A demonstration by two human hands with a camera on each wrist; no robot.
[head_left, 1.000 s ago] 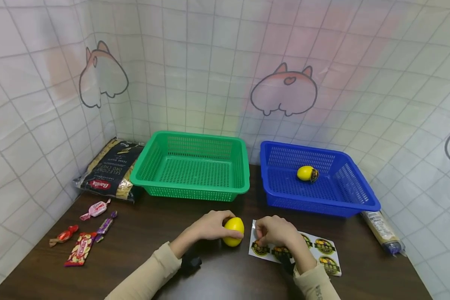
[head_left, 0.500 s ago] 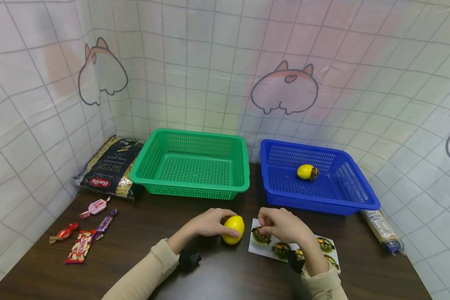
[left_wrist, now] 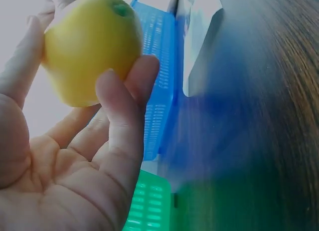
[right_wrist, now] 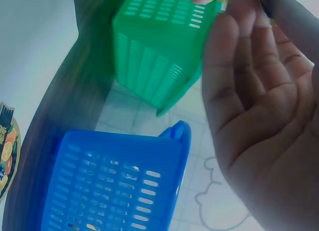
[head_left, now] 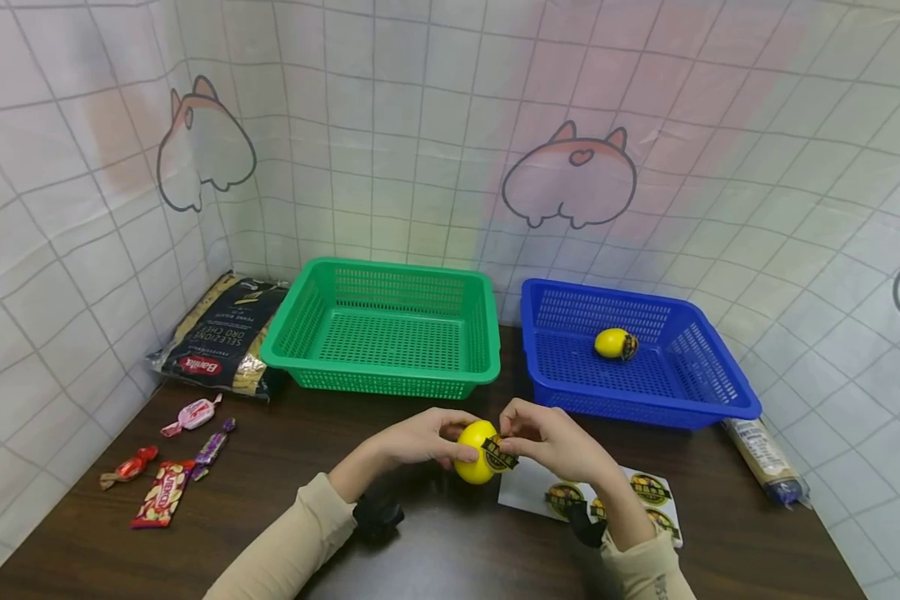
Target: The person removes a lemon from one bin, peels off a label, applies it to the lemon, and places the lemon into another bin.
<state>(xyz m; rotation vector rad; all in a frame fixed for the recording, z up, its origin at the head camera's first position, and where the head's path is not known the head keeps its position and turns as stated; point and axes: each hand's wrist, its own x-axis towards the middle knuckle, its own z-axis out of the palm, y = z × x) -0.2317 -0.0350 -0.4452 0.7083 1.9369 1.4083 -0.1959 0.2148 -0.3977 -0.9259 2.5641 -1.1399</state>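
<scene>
A yellow lemon (head_left: 476,473) is gripped between the thumb and fingers of my left hand (head_left: 416,439), in front of the green basket. In the left wrist view the lemon (left_wrist: 89,41) shows a green spot at one end. My right hand (head_left: 566,443) pinches a round black and gold sticker (head_left: 499,455) with thumb and forefinger, and the sticker lies against the lemon's right side. How much of it touches is not clear. Below the right hand lies a white sticker sheet (head_left: 523,493) with several more fruit stickers. The right wrist view shows the right palm (right_wrist: 269,101).
A green basket (head_left: 390,375) stands behind the hands. To its right a blue basket (head_left: 622,404) holds another lemon (head_left: 612,342) bearing a sticker. Left are a pasta bag (head_left: 221,337) and several wrapped candies (head_left: 161,496); at the right edge lies a plastic-wrapped pack (head_left: 763,458).
The right hand has peeled a sticker off the sheet and moved left to the lemon with it. The left hand has lifted and turned the lemon slightly toward the right hand.
</scene>
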